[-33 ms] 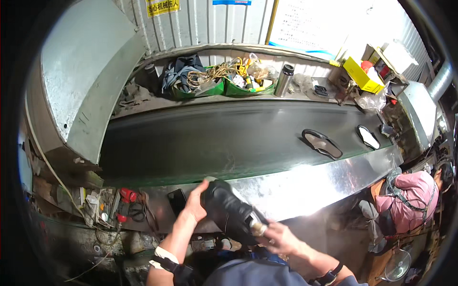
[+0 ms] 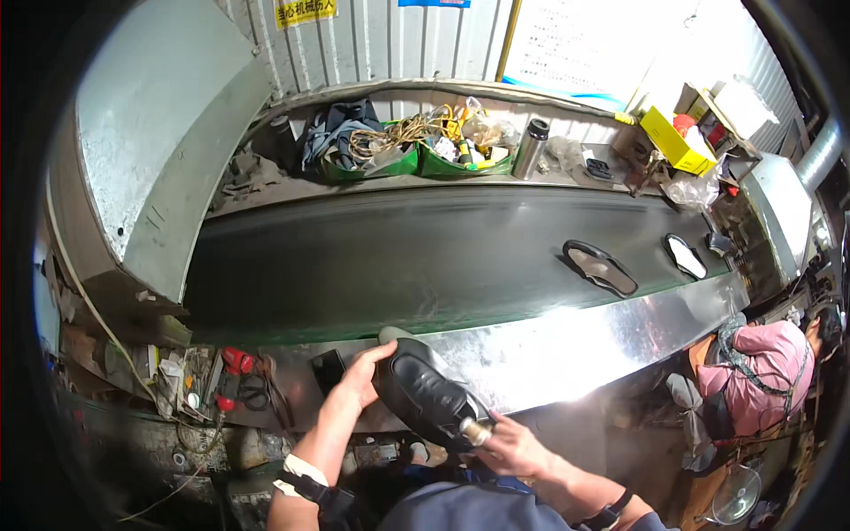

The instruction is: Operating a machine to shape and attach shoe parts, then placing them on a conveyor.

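A black shoe [image 2: 423, 391] is held slantwise at the near edge of the metal ledge, its toe pointing up and left. My left hand [image 2: 361, 376] grips it along the left side near the toe, with the thumb on the rim. A pale grey piece [image 2: 392, 334] shows beyond the toe. My right hand [image 2: 513, 444] is closed at the shoe's heel end, beside a small cream-and-tan piece [image 2: 475, 431] at the opening. A thin dark strip [image 2: 478, 400] runs along the shoe's right edge to my fingers. What exactly my right fingers pinch is blurred.
Beyond the metal ledge [image 2: 567, 354] runs a dark conveyor belt [image 2: 390, 257] carrying two soles [image 2: 600, 268]. A phone [image 2: 328, 370] and red tool [image 2: 236, 361] lie left. Green bins [image 2: 372, 166] and a flask [image 2: 531, 149] stand behind. A person in pink [image 2: 768, 367] sits right.
The shoe has turned slightly in my hands, showing more of its upper. The cream-and-tan piece and my right hand have shifted a little left. The soles lie slightly further right in the picture.
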A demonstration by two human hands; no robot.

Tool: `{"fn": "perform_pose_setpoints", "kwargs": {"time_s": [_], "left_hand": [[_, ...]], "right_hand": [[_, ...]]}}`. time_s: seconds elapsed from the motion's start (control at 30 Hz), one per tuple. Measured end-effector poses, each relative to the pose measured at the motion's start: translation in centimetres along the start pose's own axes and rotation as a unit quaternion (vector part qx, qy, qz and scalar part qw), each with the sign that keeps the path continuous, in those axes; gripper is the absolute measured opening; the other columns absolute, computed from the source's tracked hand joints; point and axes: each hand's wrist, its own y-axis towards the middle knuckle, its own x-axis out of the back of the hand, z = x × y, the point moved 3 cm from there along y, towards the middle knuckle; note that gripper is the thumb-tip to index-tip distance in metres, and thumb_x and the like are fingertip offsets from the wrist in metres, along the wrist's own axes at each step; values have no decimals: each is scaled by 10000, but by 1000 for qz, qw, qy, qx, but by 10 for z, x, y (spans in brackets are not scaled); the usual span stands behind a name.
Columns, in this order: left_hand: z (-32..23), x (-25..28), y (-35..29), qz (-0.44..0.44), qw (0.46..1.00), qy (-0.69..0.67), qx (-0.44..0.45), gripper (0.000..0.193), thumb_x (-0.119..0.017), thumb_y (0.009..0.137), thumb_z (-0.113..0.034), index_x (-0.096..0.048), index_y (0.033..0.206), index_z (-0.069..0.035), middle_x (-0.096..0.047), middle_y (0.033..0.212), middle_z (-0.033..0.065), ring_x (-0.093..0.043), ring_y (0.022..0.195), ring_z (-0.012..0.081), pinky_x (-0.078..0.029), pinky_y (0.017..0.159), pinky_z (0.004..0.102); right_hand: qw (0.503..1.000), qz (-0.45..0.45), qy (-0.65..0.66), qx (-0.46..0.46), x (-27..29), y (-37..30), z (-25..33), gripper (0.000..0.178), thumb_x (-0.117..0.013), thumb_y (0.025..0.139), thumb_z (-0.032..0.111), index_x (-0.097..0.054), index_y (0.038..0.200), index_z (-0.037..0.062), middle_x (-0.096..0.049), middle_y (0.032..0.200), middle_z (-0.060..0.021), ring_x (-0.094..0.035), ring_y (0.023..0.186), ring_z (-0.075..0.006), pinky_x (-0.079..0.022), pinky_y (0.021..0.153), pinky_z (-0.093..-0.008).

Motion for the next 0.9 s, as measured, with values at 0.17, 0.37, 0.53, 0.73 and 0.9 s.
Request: {"fn": "perform_pose_setpoints", "kwargs": {"time_s": [0.17, 0.37, 0.53, 0.73, 0.9], "left_hand": [[-28, 24, 35, -213, 857, 421, -209, 267, -743, 916, -253, -753, 1004, 0, -737, 984, 96, -706, 916, 246, -525, 837, 352], [-13, 24, 63, -402, 661, 556, -304, 355, -699, 920, -366, -751, 1000, -24, -723, 978, 181, -687, 930, 312, -514, 860, 401], [36, 15, 39, -344, 762, 518, -181, 381, -695, 896, -376, -747, 810, -8, -736, 778, 150, -713, 790, 327, -538, 814, 385], [85, -26, 36, -443, 688, 542, -190, 567, -791, 736, -479, -658, 1095, -60, -663, 1140, 208, -638, 1088, 408, -502, 937, 489], [75, -7, 32, -465, 711, 485, -207, 487, -799, 729, -431, -685, 964, -20, -729, 915, 203, -702, 907, 391, -543, 827, 478]], "right_hand": [[992, -13, -104, 73, -61, 4, -19, 509, -822, 751, 78, -668, 1236, 60, -634, 1182, -165, -615, 1126, -338, -427, 1129, -506], [958, -213, 130, -137, -83, 26, -48, 868, -917, 723, 201, -459, 1410, -69, -467, 1428, -318, -453, 1343, -497, -384, 1132, -483], [981, -62, 109, -149, -63, -42, -55, 783, -824, 799, 141, -419, 1430, -85, -450, 1448, -316, -414, 1392, -477, -292, 1192, -555], [990, -27, 115, -80, -61, -67, -79, 832, -827, 794, 158, -391, 1472, -49, -425, 1479, -312, -374, 1424, -478, -257, 1198, -573], [988, -6, 147, -48, -55, -57, -79, 935, -830, 814, 190, -284, 1540, -30, -342, 1564, -281, -320, 1478, -428, -209, 1222, -543]]}}
